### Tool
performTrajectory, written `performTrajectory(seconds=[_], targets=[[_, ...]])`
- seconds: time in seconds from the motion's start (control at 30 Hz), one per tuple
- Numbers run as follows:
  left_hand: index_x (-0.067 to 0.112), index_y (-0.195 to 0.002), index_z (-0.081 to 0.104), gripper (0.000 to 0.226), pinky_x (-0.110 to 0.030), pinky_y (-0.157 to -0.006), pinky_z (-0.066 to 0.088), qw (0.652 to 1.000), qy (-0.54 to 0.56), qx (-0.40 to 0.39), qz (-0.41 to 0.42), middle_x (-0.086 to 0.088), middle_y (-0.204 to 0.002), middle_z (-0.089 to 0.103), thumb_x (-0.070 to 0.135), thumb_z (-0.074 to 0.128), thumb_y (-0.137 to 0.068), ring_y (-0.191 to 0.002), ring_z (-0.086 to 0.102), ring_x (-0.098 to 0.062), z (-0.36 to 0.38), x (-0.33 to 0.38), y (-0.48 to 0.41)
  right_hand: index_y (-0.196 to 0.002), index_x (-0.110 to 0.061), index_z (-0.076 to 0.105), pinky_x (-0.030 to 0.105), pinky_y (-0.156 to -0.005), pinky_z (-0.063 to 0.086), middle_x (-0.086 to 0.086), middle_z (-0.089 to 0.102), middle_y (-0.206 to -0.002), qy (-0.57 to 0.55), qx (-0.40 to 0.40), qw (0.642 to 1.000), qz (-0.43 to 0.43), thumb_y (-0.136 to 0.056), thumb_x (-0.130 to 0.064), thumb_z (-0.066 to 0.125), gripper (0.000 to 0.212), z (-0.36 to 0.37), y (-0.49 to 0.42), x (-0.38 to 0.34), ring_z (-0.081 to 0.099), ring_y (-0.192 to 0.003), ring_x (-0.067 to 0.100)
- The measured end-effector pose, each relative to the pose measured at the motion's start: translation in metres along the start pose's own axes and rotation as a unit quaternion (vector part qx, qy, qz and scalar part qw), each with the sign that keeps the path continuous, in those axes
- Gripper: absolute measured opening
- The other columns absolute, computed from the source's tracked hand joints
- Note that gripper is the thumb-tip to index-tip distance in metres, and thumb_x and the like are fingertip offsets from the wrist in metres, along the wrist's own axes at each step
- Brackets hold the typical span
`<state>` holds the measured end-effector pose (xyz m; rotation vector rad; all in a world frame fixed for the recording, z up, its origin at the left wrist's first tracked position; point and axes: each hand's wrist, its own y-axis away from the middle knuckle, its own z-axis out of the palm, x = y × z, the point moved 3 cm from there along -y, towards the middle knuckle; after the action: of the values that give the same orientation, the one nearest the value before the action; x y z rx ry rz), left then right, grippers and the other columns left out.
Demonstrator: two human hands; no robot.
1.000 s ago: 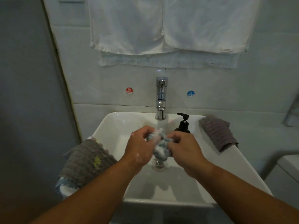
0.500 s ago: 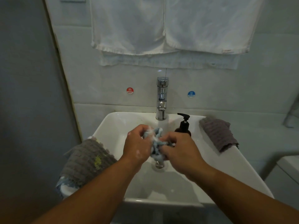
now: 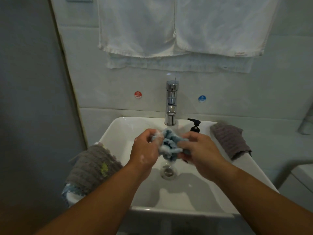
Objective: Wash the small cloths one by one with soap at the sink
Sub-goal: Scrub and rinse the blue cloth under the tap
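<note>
Your left hand (image 3: 145,153) and right hand (image 3: 201,150), fingers curled, pinched the bunched blue cloth (image 3: 170,145) between them, above the drain (image 3: 168,172).

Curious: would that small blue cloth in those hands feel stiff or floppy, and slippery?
Probably floppy: the small blue terry cloth bunches and droops between the left hand and right hand. Likely slippery: suds cling to the left hand.

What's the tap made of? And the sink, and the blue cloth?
The tap looks like chromed metal: mirror-shiny, with bright reflections. The sink is probably glazed ceramic: smooth, glossy white. The cloth is soft fabric, maybe microfibre: fuzzy pile, bunched up.
</note>
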<state>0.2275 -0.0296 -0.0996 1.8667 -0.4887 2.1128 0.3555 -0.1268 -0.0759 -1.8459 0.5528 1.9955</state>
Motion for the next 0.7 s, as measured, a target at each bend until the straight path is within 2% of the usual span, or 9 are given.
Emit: performTrajectory(seconds=[0.07, 0.13, 0.2, 0.23, 0.33, 0.43, 0.5, 0.6, 0.7], targets=[[0.008, -0.104, 0.069, 0.009, -0.041, -0.08, 0.061, 0.997, 0.059, -0.046, -0.024, -0.023, -0.111, 0.07, 0.008, 0.063, -0.096, -0.097, 0.072, -0.032, 0.003, 0.002, 0.003, -0.096, -0.001, 0.069, 0.024, -0.056, 0.055, 0.02, 0.071, -0.094, -0.07, -0.003, 0.997, 0.021, -0.088, 0.012, 0.057, 0.019, -0.003, -0.001, -0.004, 0.073, -0.076, 0.023], [0.009, -0.115, 0.067, 0.029, -0.039, -0.085, 0.061, 0.993, 0.073, -0.091, -0.016, -0.02, -0.116, 0.069, -0.002, 0.067, -0.088, -0.104, 0.071, -0.031, 0.003, 0.003, 0.004, -0.111, -0.005, 0.068, 0.027, -0.066, 0.058, 0.018, 0.071, -0.106, -0.07, -0.064, 0.995, 0.028, -0.083, 0.014, 0.061, 0.034, -0.002, 0.001, -0.003, 0.072, -0.094, 0.029], [0.016, -0.119, 0.066, 0.048, -0.035, -0.082, 0.062, 0.993, 0.048, -0.108, -0.005, -0.014, -0.118, 0.068, -0.011, 0.07, -0.079, -0.106, 0.07, -0.03, 0.002, 0.004, 0.006, -0.123, -0.014, 0.064, 0.028, -0.074, 0.059, 0.008, 0.07, -0.112, 0.061, -0.091, 0.994, -0.01, -0.079, 0.01, 0.072, 0.05, -0.004, 0.003, 0.001, 0.07, -0.1, 0.026], [0.017, -0.119, 0.066, 0.053, -0.031, -0.078, 0.061, 0.994, 0.031, -0.108, -0.003, -0.013, -0.117, 0.068, -0.013, 0.071, -0.076, -0.104, 0.07, -0.028, 0.003, 0.004, 0.006, -0.124, -0.019, 0.063, 0.026, -0.073, 0.058, 0.003, 0.069, -0.112, 0.144, -0.08, 0.986, -0.039, -0.078, 0.005, 0.078, 0.054, -0.004, 0.004, 0.002, 0.07, -0.098, 0.022], [0.019, -0.117, 0.067, 0.047, -0.025, -0.07, 0.06, 0.997, -0.02, -0.077, 0.007, -0.01, -0.112, 0.071, -0.009, 0.07, -0.079, -0.097, 0.071, -0.024, 0.002, 0.004, 0.007, -0.122, -0.024, 0.064, 0.019, -0.061, 0.054, -0.002, 0.068, -0.108, 0.249, -0.03, 0.964, -0.089, -0.084, -0.008, 0.079, 0.044, -0.003, 0.001, 0.001, 0.067, -0.082, 0.014], [0.019, -0.113, 0.067, 0.027, -0.035, -0.074, 0.064, 0.993, -0.095, -0.068, 0.017, -0.01, -0.108, 0.072, 0.005, 0.069, -0.091, -0.093, 0.072, -0.024, 0.003, 0.002, 0.008, -0.116, -0.023, 0.067, 0.017, -0.055, 0.052, 0.0, 0.07, -0.103, 0.262, 0.004, 0.959, -0.112, -0.093, -0.012, 0.07, 0.025, -0.006, -0.002, -0.004, 0.067, -0.074, 0.012], [0.018, -0.113, 0.065, 0.018, -0.039, -0.078, 0.065, 0.99, -0.11, -0.092, 0.0, -0.011, -0.111, 0.071, 0.014, 0.068, -0.095, -0.096, 0.072, -0.025, 0.006, 0.0, 0.01, -0.113, -0.026, 0.068, 0.019, -0.056, 0.055, 0.0, 0.07, -0.105, 0.248, 0.022, 0.962, -0.109, -0.096, -0.011, 0.066, 0.022, -0.009, -0.004, -0.008, 0.071, -0.083, 0.015], [0.016, -0.111, 0.065, 0.015, -0.038, -0.073, 0.064, 0.992, -0.064, -0.108, -0.017, -0.012, -0.114, 0.068, 0.012, 0.066, -0.097, -0.096, 0.073, -0.028, 0.011, 0.0, 0.012, -0.108, -0.025, 0.068, 0.027, -0.059, 0.06, 0.004, 0.07, -0.106, 0.161, 0.037, 0.984, -0.071, -0.098, -0.011, 0.063, 0.018, -0.009, -0.002, -0.006, 0.075, -0.084, 0.022], [0.018, -0.105, 0.066, 0.017, -0.033, -0.067, 0.063, 0.997, -0.076, -0.029, 0.008, -0.011, -0.109, 0.068, 0.003, 0.064, -0.096, -0.09, 0.073, -0.026, 0.003, 0.001, 0.005, -0.107, -0.022, 0.066, 0.027, -0.063, 0.061, 0.006, 0.068, -0.109, 0.134, 0.001, 0.99, -0.043, -0.097, -0.011, 0.064, 0.015, 0.001, 0.007, 0.006, 0.075, -0.082, 0.022]])
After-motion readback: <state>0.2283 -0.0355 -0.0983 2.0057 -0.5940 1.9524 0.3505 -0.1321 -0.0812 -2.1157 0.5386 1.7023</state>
